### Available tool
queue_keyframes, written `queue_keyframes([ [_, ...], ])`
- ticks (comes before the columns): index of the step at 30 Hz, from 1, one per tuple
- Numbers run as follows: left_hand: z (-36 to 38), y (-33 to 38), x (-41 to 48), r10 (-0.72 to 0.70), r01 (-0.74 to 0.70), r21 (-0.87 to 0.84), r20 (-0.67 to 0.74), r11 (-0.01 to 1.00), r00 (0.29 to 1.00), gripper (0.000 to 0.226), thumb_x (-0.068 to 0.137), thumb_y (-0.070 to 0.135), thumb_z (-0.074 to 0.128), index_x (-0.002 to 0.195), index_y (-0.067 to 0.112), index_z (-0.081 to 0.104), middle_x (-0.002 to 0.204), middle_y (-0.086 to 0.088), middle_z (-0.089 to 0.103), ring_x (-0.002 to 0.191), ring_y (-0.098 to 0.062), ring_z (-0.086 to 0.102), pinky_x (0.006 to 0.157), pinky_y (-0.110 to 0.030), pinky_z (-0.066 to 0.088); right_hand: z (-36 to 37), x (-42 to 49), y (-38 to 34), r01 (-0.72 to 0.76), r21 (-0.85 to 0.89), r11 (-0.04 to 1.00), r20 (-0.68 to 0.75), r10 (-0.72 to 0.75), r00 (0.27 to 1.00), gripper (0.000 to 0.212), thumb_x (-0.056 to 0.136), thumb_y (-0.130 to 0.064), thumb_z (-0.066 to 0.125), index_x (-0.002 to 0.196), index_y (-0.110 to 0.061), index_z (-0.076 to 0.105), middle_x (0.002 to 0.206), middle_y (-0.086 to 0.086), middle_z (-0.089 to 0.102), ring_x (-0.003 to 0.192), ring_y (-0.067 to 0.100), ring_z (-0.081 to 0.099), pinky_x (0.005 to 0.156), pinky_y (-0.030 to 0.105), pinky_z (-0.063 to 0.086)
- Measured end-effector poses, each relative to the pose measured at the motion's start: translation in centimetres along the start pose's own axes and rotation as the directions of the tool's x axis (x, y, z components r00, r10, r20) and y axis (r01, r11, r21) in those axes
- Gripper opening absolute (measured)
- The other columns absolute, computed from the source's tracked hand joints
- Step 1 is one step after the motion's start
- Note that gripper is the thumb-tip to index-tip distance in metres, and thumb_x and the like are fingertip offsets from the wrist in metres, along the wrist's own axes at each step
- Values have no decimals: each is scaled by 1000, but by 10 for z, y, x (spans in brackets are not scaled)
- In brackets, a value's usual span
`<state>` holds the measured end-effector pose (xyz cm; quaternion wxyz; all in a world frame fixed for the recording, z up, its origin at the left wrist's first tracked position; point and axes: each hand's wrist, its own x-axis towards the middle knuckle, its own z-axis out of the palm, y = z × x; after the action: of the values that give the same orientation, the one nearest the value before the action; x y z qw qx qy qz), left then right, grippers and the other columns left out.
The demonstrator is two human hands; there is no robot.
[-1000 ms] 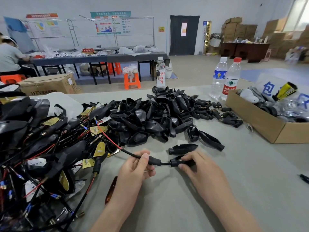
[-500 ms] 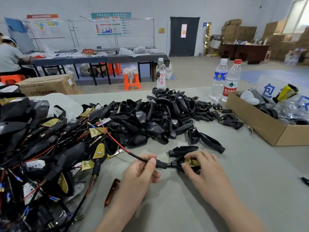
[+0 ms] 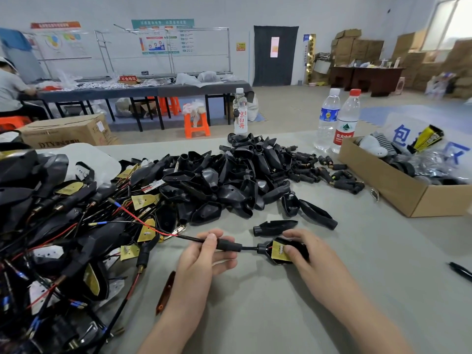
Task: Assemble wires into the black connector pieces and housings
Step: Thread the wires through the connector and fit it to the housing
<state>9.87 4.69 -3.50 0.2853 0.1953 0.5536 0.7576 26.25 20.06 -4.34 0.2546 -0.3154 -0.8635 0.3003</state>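
the left hand [image 3: 204, 254] is pinching the thick black rubber sleeve of a black sheathed cable [image 3: 228, 245] between thumb and fingers. the right hand [image 3: 309, 254] is curling round a black teardrop-shaped plastic housing [image 3: 267, 249], with the thumb pressing on the small yellow circuit board [image 3: 279, 250] that is lying in the housing's open face. the cable is running through the housing's narrow neck, and both are being held just above the grey table [image 3: 255, 315], in front of the person.

this unit looks partly done: wire threaded and board sitting in the shell, but the shell is showing no cover. a matching loose black housing half [image 3: 275, 227] is lying just beyond the hands, probably waiting to close it.

across the whole job, a tangled heap of wired black housings with red and black leads [image 3: 63, 226] is filling the left side and seems to be the finished stock. a big mound of empty black housing shells [image 3: 229, 180] and a scatter of small black cylindrical connector pieces [image 3: 319, 172] are lying beyond, so a great deal seems to be left.
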Motion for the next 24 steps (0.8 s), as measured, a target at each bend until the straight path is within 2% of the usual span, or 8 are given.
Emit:
queue_keyframes([
  [4,0,0,-1,-15,15,-4,12,1000,1000,22,105,17,47,111,7,65,101,-16,75,83,-30,73,69,-31,59,-1,1,-1,-1,54,999,48,-1,999,20,95,-50,57,110,-59,48,113,-41,51,116,-7,49,97,22,39],
  [7,0,2,-2,-18,18,16,30,1000,999,22,105,17,47,112,6,64,101,-15,75,84,-29,73,70,-30,60,-2,0,1,33,17,999,110,-34,993,30,92,-54,59,120,-55,51,113,-44,46,117,-5,47,101,25,40],
  [13,6,4,-7,12,-23,112,94,993,995,19,104,13,47,111,6,64,100,-12,75,83,-25,72,73,-29,61,0,3,4,35,-9,999,112,-34,993,33,94,-46,61,126,-48,56,109,-47,44,108,-11,43,88,1,30],
  [16,6,3,-5,21,-28,89,73,996,997,18,104,11,48,112,5,63,100,-13,75,82,-25,73,73,-30,62,1,6,5,15,14,1000,122,-17,992,33,93,-47,63,125,-50,56,107,-46,47,105,-16,43,87,5,33],
  [21,2,1,-3,-21,20,31,9,999,1000,32,106,28,45,108,7,68,99,-11,76,85,-30,74,70,-28,60,2,5,3,-4,28,1000,138,0,990,31,92,-44,66,121,-49,58,106,-41,51,108,-5,49,86,13,35],
  [24,-3,-3,0,-21,28,77,-80,997,997,34,104,39,47,99,20,76,78,-8,72,73,-25,73,71,-31,58,0,5,2,-6,61,998,151,-3,989,26,91,-40,68,112,-52,60,105,-36,58,106,-8,52,85,16,41],
])
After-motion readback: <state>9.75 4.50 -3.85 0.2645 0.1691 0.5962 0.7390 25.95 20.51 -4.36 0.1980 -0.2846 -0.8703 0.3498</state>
